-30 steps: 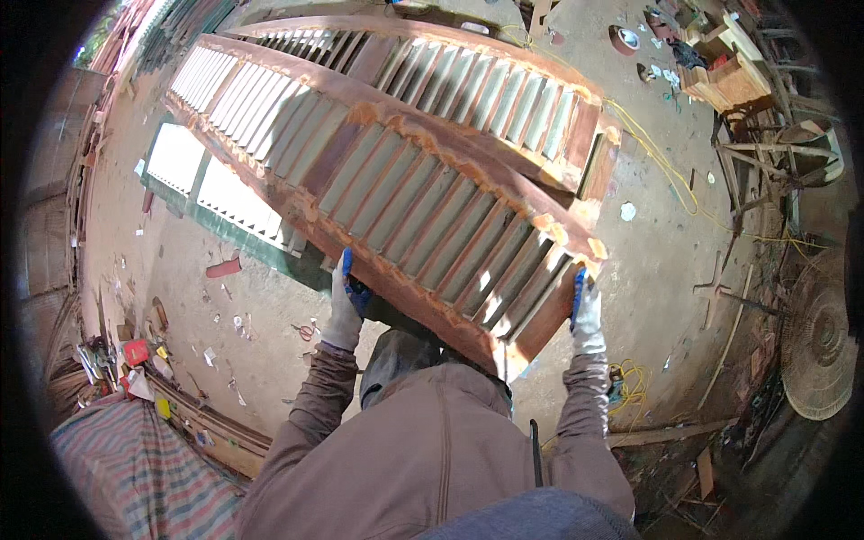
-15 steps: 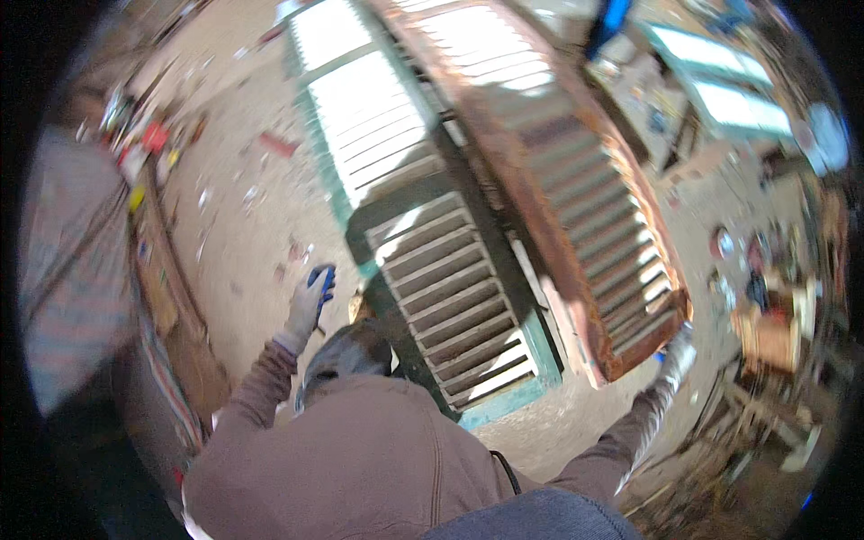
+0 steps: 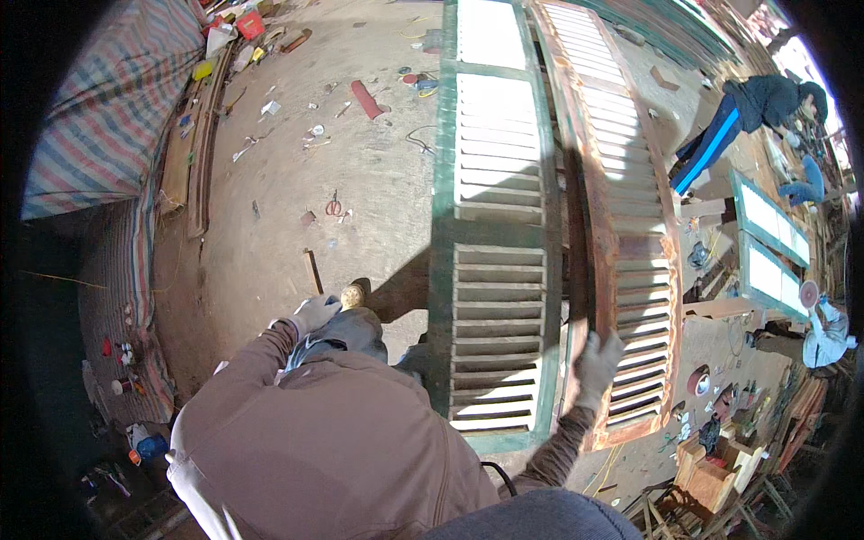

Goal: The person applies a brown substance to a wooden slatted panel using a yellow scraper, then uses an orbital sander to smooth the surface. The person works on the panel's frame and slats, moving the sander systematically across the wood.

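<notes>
The right hand point(image 3: 596, 364) is at the edge of a long reddish-brown louvred wooden shutter point(image 3: 634, 225); the handling seems under way.
The brown shutter extends forward from the right grip, with a patchy finish; a long dark-green louvred wooden shutter point(image 3: 499, 232) lies left of this grip. How much is left, I cannot tell. The right arm reaches forward and outward, fingers partly bent at the frame; whether they press or hold it is not clear. The left arm is bent, its gloved hand point(image 3: 317, 313) loosely curled above the leg, with nothing visible inside.
</notes>
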A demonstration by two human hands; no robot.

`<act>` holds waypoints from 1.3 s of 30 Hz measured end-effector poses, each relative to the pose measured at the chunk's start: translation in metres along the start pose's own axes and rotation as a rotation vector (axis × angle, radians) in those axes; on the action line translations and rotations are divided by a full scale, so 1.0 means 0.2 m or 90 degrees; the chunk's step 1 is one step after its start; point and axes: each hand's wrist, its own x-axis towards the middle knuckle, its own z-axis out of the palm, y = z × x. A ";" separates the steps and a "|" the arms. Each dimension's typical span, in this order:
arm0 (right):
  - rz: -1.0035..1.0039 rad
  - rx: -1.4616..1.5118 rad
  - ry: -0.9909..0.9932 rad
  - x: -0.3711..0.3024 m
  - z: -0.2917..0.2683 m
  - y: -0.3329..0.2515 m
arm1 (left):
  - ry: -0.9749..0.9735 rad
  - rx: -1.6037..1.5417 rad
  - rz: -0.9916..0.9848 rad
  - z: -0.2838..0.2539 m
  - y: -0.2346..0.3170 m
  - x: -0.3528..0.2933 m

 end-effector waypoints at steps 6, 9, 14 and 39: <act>-0.100 -0.015 -0.190 -0.15 0.59 -1.26 | 0.005 -0.030 -0.106 0.01 -1.19 0.19; -0.089 -0.179 -0.122 -0.30 0.90 -1.54 | -0.033 -0.049 -0.108 -0.07 -1.46 0.34; 0.017 -0.287 -0.099 -0.37 1.16 -1.68 | 0.033 -0.160 -0.138 -0.43 -1.98 0.57; -0.206 0.024 0.046 1.75 1.67 -3.31 | -0.038 -0.026 -0.148 -1.70 -0.69 2.87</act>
